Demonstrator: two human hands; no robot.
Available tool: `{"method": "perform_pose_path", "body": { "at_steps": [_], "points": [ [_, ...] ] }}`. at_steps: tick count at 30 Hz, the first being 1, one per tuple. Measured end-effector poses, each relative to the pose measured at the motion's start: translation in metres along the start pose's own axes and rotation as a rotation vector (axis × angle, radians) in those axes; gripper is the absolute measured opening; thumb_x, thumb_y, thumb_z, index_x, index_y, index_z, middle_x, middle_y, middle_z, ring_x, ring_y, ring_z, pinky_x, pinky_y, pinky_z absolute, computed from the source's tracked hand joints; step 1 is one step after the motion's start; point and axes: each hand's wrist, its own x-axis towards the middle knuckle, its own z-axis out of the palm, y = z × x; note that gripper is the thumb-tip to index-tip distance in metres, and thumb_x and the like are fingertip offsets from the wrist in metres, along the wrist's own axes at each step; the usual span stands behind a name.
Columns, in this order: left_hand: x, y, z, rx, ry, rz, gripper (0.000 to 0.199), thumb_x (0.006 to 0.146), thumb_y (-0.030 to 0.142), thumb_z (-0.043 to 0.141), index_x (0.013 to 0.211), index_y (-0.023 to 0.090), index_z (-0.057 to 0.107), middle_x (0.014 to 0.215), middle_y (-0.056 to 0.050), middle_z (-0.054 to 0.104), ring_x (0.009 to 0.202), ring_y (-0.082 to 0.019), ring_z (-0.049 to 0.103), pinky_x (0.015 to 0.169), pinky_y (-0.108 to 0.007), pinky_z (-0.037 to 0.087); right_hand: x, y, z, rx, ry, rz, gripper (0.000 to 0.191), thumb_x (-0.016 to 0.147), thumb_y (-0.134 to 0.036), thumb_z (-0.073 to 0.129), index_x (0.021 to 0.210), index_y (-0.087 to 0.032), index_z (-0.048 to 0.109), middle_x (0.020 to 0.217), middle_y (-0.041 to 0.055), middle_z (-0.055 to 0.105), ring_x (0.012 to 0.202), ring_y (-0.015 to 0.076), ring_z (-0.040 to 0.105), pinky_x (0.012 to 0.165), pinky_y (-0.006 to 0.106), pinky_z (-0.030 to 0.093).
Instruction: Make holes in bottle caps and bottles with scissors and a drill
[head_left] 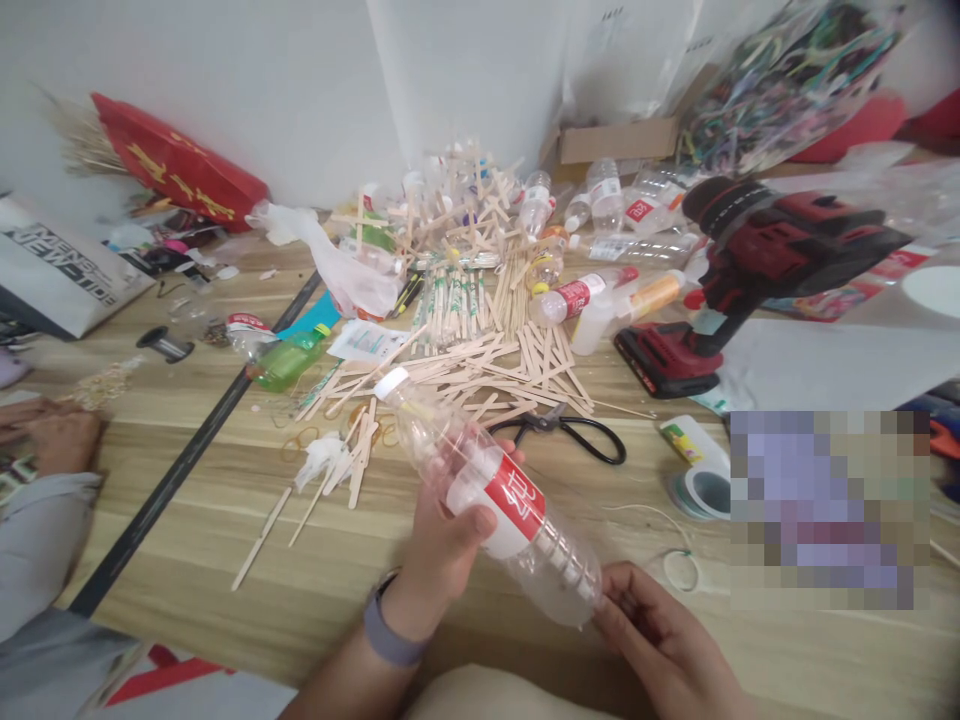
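A clear plastic bottle (517,510) with a white cap and a red and white label is held tilted above the near part of the table, cap end up and to the left. My left hand (446,520), with a band on the wrist, is wrapped round its middle, thumb on the label. At the bottle's base, the fingers of my right hand (637,620) are pressed together against the bottom edge. Behind the bottle lie many flat wooden sticks (517,365) and black-handled scissors (592,437).
A red and black cordless drill (750,270) stands at the right, near a roll of tape (705,492). More bottles (577,295) lie at the back. A green bottle (292,357) rests beside a dark strip (187,460). Another person's hand (67,435) is at the far left.
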Motion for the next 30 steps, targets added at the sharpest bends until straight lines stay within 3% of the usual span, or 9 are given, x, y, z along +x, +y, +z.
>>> {"method": "perform_pose_path", "body": {
  "at_steps": [7,12,18,23,30],
  "points": [
    [-0.0009,0.0006,0.0039,0.003,0.011,-0.009,0.064,0.06,0.04,0.089,0.117,0.027,0.064,0.11,-0.007,0.074,0.104,-0.027,0.069,0.081,-0.034,0.057,-0.0066,-0.0092,0.0034,-0.093,0.12,-0.093,0.051,0.089,-0.062,0.049,0.057,-0.023,0.056,0.055,-0.0007,0.052,0.056,0.0162,0.048,0.058,0.025,0.041],
    [-0.0008,0.001,0.0044,-0.01,0.016,-0.011,0.062,0.06,0.038,0.089,0.116,0.028,0.064,0.111,-0.006,0.074,0.105,-0.026,0.068,0.083,-0.034,0.057,-0.008,-0.009,0.0068,0.012,0.162,-0.061,0.036,0.08,-0.061,0.064,0.075,-0.025,0.065,0.065,-0.0008,0.06,0.061,0.0175,0.054,0.061,0.025,0.046],
    [-0.0014,0.0007,0.0054,-0.036,0.01,-0.026,0.062,0.059,0.038,0.09,0.115,0.027,0.064,0.11,-0.006,0.074,0.105,-0.026,0.069,0.083,-0.033,0.056,-0.0069,-0.006,0.004,-0.109,0.142,-0.134,0.051,0.09,-0.062,0.049,0.057,-0.023,0.055,0.057,-0.0006,0.053,0.055,0.0159,0.048,0.057,0.025,0.04],
    [-0.0019,0.0015,0.0055,-0.03,0.018,-0.011,0.062,0.061,0.038,0.089,0.116,0.028,0.064,0.111,-0.005,0.074,0.106,-0.025,0.068,0.083,-0.032,0.056,-0.0086,-0.0044,0.006,-0.01,0.175,-0.074,0.043,0.083,-0.067,0.058,0.081,-0.024,0.064,0.066,-0.0004,0.059,0.064,0.0182,0.055,0.062,0.025,0.045],
    [-0.0036,0.0018,0.0081,-0.002,0.044,-0.045,0.066,0.057,0.042,0.09,0.116,0.027,0.063,0.11,-0.007,0.073,0.107,-0.029,0.067,0.085,-0.037,0.054,-0.0088,-0.0093,0.0043,-0.1,0.143,-0.124,0.055,0.09,-0.067,0.046,0.058,-0.023,0.055,0.056,0.0001,0.051,0.055,0.0165,0.046,0.056,0.026,0.039]
  ]
}}
